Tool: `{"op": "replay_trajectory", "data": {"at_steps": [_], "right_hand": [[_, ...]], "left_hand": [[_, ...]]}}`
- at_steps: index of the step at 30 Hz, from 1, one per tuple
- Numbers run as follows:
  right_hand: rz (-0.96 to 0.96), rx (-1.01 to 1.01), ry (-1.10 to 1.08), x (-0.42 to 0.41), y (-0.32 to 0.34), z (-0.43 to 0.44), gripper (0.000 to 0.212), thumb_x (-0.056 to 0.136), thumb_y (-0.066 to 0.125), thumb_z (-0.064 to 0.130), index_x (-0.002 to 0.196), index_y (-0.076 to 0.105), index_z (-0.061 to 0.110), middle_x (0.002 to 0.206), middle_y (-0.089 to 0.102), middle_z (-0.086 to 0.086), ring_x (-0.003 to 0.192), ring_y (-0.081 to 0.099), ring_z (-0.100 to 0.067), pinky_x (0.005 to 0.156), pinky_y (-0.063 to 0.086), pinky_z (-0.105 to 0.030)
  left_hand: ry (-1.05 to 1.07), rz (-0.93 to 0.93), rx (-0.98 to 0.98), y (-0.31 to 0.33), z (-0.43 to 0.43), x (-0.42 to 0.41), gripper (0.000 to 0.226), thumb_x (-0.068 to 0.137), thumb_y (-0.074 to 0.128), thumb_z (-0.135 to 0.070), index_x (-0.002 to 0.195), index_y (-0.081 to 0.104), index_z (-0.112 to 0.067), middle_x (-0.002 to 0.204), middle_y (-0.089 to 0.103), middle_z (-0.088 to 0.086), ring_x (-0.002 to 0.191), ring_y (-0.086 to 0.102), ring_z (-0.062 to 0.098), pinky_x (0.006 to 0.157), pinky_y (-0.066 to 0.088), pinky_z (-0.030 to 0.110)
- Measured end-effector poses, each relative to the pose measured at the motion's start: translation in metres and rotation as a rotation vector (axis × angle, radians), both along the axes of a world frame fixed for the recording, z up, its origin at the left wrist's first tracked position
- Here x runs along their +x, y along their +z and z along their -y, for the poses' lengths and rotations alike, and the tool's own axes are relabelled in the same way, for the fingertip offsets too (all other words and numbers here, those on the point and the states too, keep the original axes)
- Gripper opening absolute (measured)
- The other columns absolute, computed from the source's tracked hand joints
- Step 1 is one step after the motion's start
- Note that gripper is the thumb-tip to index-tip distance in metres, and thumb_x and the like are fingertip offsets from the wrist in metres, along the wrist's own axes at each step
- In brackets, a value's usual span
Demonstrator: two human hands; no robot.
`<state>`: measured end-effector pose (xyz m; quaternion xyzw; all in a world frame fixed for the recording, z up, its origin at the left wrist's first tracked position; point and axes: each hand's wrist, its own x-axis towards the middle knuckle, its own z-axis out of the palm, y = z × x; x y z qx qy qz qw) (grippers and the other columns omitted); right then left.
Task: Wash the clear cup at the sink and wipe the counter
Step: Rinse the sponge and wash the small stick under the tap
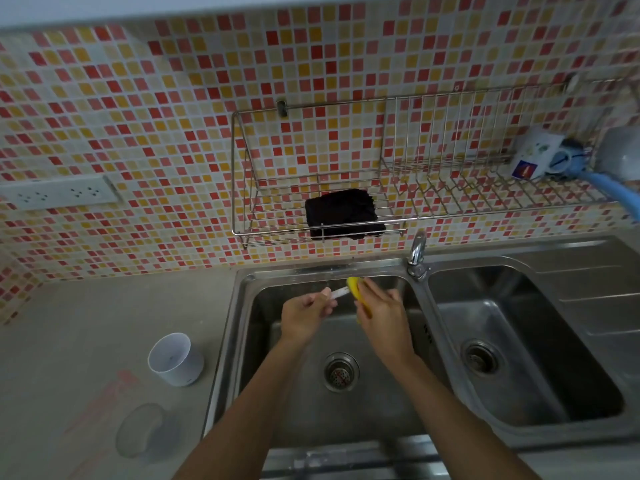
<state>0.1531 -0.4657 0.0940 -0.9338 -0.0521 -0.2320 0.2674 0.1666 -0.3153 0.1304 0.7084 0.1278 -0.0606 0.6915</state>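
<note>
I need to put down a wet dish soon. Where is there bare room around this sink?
Free: the right basin, the drainboard beyond it, and counter between the white cup and the wall. Crowded: the left basin, where both hands work.

Lighting dim and even, with a cool grey cast; no hard shadows. Faint glare on the sink rim and tap. Wide-angle bending curves the tiled wall (worst at corners). Hands slightly motion-blurred; right edge soft.
</note>
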Motion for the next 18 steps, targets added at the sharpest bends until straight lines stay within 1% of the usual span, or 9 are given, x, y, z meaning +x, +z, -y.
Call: {"op": "replay_trajectory", "data": {"at_steps": [3, 5, 7, 8, 9, 10, 13, 15, 18], "right_hand": [[0.060, -0.078, 0.051, -0.008, -0.006, -0.008, 0.047, 0.080, 0.072, 0.012, 0.126, 0.061, 0.014, 0.131, 0.061, -0.002, 0.082, 0.055, -0.021, 0.072, 0.049, -0.026], [0.041, -0.100, 0.092, -0.006, -0.013, -0.002, 0.047, 0.080, 0.072, 0.011, 0.125, 0.062, 0.014, 0.130, 0.062, -0.002, 0.083, 0.057, -0.022, 0.075, 0.050, -0.028], [-0.052, 0.006, 0.028, 0.005, -0.023, 0.020, 0.047, 0.081, 0.071, 0.011, 0.126, 0.061, 0.018, 0.126, 0.064, 0.000, 0.090, 0.061, -0.023, 0.080, 0.049, -0.028], [-0.096, 0.084, -0.042, 0.012, -0.027, 0.034, 0.047, 0.081, 0.070, 0.011, 0.125, 0.060, 0.020, 0.119, 0.067, -0.001, 0.091, 0.063, -0.024, 0.082, 0.048, -0.028], [-0.133, 0.147, -0.126, 0.019, -0.031, 0.050, 0.046, 0.081, 0.070, 0.011, 0.125, 0.060, 0.020, 0.110, 0.070, -0.003, 0.089, 0.064, -0.024, 0.081, 0.048, -0.028], [-0.165, 0.183, -0.210, 0.027, -0.034, 0.066, 0.046, 0.080, 0.070, 0.012, 0.124, 0.059, 0.020, 0.102, 0.071, -0.005, 0.087, 0.064, -0.025, 0.081, 0.046, -0.029], [-0.303, 0.217, -0.382, 0.057, -0.043, 0.109, 0.048, 0.082, 0.066, 0.014, 0.128, 0.055, 0.017, 0.096, 0.070, -0.011, 0.091, 0.063, -0.030, 0.085, 0.042, -0.031], [-0.396, 0.241, -0.414, 0.076, -0.052, 0.129, 0.046, 0.084, 0.065, 0.019, 0.128, 0.053, 0.018, 0.098, 0.069, -0.013, 0.098, 0.063, -0.033, 0.084, 0.041, -0.031], [-0.464, 0.307, -0.375, 0.093, -0.060, 0.139, 0.051, 0.084, 0.065, 0.018, 0.132, 0.050, 0.022, 0.108, 0.067, -0.013, 0.100, 0.063, -0.034, 0.084, 0.048, -0.031]], "left_hand": [[-0.020, -0.016, 0.034, -0.006, 0.005, 0.007, 0.020, 0.090, 0.064, -0.024, 0.081, 0.074, -0.009, 0.084, 0.074, 0.011, 0.078, 0.066, 0.016, 0.087, 0.054, 0.035], [-0.036, -0.026, 0.091, -0.013, 0.007, 0.014, 0.020, 0.090, 0.065, -0.026, 0.078, 0.074, -0.011, 0.081, 0.074, 0.009, 0.079, 0.067, 0.018, 0.088, 0.053, 0.037], [-0.066, 0.003, 0.178, -0.018, 0.008, 0.021, 0.016, 0.088, 0.067, -0.025, 0.074, 0.073, -0.020, 0.078, 0.075, 0.003, 0.082, 0.069, 0.019, 0.090, 0.054, 0.039], [-0.097, 0.033, 0.218, -0.021, 0.009, 0.025, 0.013, 0.087, 0.068, -0.023, 0.074, 0.072, -0.025, 0.077, 0.074, 0.001, 0.083, 0.070, 0.019, 0.089, 0.054, 0.038], [-0.144, 0.064, 0.261, -0.022, 0.009, 0.029, 0.013, 0.086, 0.069, -0.020, 0.075, 0.072, -0.027, 0.078, 0.074, -0.001, 0.083, 0.070, 0.018, 0.086, 0.055, 0.034], [-0.201, 0.096, 0.314, -0.022, 0.010, 0.033, 0.014, 0.086, 0.069, -0.018, 0.078, 0.072, -0.028, 0.080, 0.074, -0.003, 0.082, 0.069, 0.015, 0.082, 0.053, 0.027], [-0.368, 0.164, 0.468, -0.021, 0.021, 0.046, 0.010, 0.085, 0.069, -0.019, 0.092, 0.074, -0.026, 0.088, 0.073, -0.009, 0.083, 0.066, 0.001, 0.072, 0.046, 0.005], [-0.415, 0.185, 0.504, -0.021, 0.038, 0.055, 0.014, 0.084, 0.071, -0.019, 0.098, 0.073, -0.018, 0.089, 0.073, -0.004, 0.080, 0.065, 0.000, 0.069, 0.045, 0.001], [-0.421, 0.210, 0.483, -0.021, 0.069, 0.068, 0.013, 0.079, 0.075, -0.015, 0.091, 0.071, -0.011, 0.080, 0.070, -0.001, 0.068, 0.062, -0.004, 0.065, 0.044, 0.002]]}}
